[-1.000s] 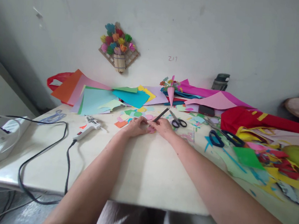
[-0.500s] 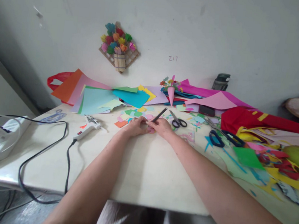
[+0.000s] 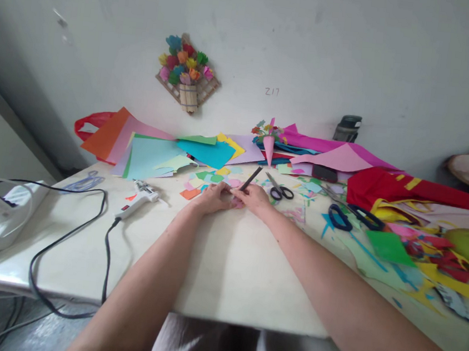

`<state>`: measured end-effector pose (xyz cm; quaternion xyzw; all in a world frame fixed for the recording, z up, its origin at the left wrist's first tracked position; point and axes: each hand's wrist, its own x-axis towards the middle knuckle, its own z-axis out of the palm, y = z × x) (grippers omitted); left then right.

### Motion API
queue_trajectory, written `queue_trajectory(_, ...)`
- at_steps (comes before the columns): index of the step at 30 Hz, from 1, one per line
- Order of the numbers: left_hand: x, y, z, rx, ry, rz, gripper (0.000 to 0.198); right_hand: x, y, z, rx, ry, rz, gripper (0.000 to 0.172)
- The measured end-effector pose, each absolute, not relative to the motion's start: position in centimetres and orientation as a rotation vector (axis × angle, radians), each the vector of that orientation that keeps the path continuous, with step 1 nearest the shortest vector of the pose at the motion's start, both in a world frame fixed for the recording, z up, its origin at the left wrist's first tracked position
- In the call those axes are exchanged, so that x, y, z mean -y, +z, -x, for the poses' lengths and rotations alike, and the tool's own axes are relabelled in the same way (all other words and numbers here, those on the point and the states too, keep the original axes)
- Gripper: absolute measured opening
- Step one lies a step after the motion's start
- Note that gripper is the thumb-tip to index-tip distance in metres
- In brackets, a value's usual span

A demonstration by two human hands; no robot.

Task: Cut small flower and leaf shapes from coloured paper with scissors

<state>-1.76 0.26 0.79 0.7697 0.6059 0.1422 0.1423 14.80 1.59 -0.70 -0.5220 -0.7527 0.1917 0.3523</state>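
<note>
My left hand and my right hand meet over the middle of the table, fingertips almost touching. A dark, slim pencil-like stick slants up and away from the closed fingers of my right hand. Bent and pressed together, the fingers of my left hand pinch a small piece of paper, mostly covered by both hands. Beneath them a little pink paper shows. Small scissors with dark handles lie just right of my right hand, and coloured paper scraps spread behind my left.
A glue gun with a black cord rests at left, near a power strip. Larger scissors and cuttings lie at right. Coloured sheets, a pink paper cone with flowers and a bottle line the wall.
The dark stick has tilted slightly and its upper end has shifted a little left and up. Both hands stay in nearly the same place.
</note>
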Motion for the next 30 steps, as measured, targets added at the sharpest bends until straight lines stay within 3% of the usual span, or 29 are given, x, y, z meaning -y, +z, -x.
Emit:
queue_trajectory(15,0.3,1.3,1.3,-1.696,0.497,-2.219,0.037,-2.9,-1.9,-15.1,1.834,0.477,1.259,0.020)
queue_trajectory(30,-0.1,1.0,1.4,-1.595,0.472,-2.348,0.024,-3.0,-2.1,-15.2,1.822,0.537,1.252,0.025)
